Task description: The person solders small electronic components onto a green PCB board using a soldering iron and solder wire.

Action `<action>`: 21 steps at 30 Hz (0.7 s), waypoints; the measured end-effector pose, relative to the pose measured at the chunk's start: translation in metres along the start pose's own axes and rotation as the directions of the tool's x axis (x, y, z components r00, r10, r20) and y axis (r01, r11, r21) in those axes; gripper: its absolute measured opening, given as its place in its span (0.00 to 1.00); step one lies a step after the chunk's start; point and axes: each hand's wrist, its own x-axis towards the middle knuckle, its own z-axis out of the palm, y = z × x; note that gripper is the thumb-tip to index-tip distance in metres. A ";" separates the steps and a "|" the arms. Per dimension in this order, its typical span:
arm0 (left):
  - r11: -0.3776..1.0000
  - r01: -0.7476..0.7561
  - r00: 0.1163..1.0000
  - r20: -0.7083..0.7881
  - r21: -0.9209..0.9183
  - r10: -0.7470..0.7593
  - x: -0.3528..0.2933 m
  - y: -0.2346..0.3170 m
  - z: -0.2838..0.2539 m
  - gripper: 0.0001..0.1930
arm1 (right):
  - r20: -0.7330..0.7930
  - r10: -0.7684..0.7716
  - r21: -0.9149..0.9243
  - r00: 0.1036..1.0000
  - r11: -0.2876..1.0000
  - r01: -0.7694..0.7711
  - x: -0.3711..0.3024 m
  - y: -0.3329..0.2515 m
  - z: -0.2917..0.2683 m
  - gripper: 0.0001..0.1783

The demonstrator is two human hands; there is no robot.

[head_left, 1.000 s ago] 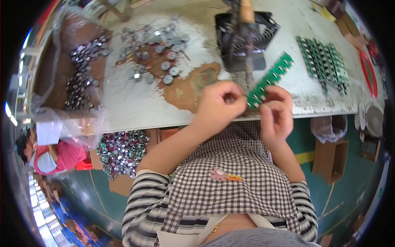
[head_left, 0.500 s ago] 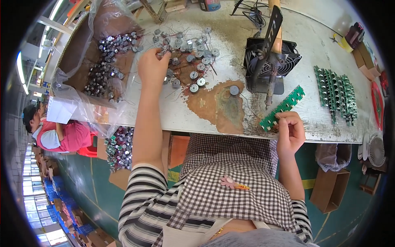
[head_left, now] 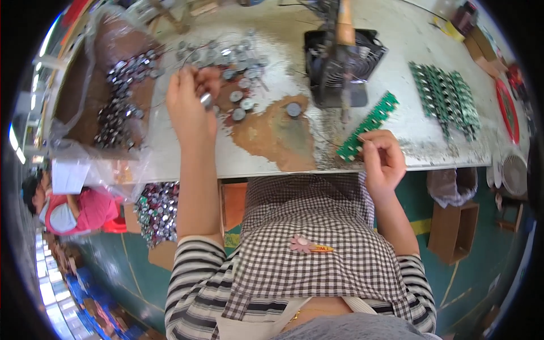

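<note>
My left hand [head_left: 190, 105] is curled over the near side of a pile of small round metal motors [head_left: 241, 59] with thin wires. A shiny motor [head_left: 206, 101] shows at its fingers, which are somewhat blurred. At the right, the thumb and forefinger of my right hand [head_left: 385, 158] pinch the near edge of a narrow green circuit board [head_left: 371, 122] lying aslant on the table. A single grey motor [head_left: 293, 109] rests on the brown worn patch to the left of the board, and a thin wire runs between them.
Beyond the board stand a black fan [head_left: 362, 59] and a wooden-handled soldering iron [head_left: 345, 25] on a stand. Several green boards [head_left: 445, 99] lie in rows at the right. A plastic-lined carton [head_left: 73, 90] of motors is at the left. A person in pink [head_left: 93, 209] sits farther left.
My left hand has drawn back from the pile, and a motor now shows at its fingers. My right hand stays at the board. The whole view has shifted slightly.
</note>
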 end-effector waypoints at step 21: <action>0.350 -0.643 0.762 0.614 0.681 0.206 -0.073 -0.026 -0.002 0.12 | 0.071 -0.113 -0.069 0.991 0.991 0.118 0.005 -0.003 0.001 0.05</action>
